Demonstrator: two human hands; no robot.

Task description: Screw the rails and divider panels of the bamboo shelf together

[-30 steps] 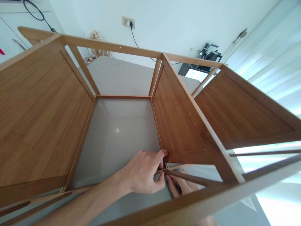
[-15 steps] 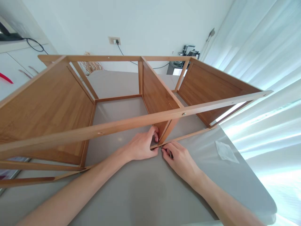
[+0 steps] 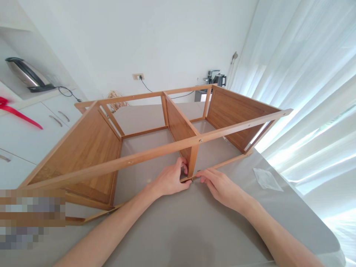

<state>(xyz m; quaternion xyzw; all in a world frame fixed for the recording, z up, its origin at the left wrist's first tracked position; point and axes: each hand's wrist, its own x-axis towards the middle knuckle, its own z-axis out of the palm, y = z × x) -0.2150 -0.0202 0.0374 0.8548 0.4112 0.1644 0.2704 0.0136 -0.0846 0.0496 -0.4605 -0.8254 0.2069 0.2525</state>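
Note:
A wooden shelf frame (image 3: 164, 149) lies on its side across the table, with a middle panel (image 3: 180, 126) between its long rails. My left hand (image 3: 174, 178) is closed around the lower rail (image 3: 228, 161) where the middle panel meets it, thumb on the near side and fingers behind. Just right of that joint is my right hand (image 3: 219, 185), its thumb and forefinger pinched together by the rail. A small dark tip shows at these fingers, too little to name. A tiny metal piece (image 3: 192, 181) sits at the joint between both hands.
A clear plastic bag (image 3: 267, 180) lies on the grey table (image 3: 155, 237) to the right. White curtains (image 3: 306, 92) hang along the right side. At the left stand a kettle (image 3: 27, 76) and white cabinets (image 3: 41, 126); a red ribbon-like strip (image 3: 20, 116) hangs there.
The view has tilted up and turned left, bringing the kettle into sight. My right hand's fingers have shifted slightly off the joint, while my left hand keeps its hold on the rail.

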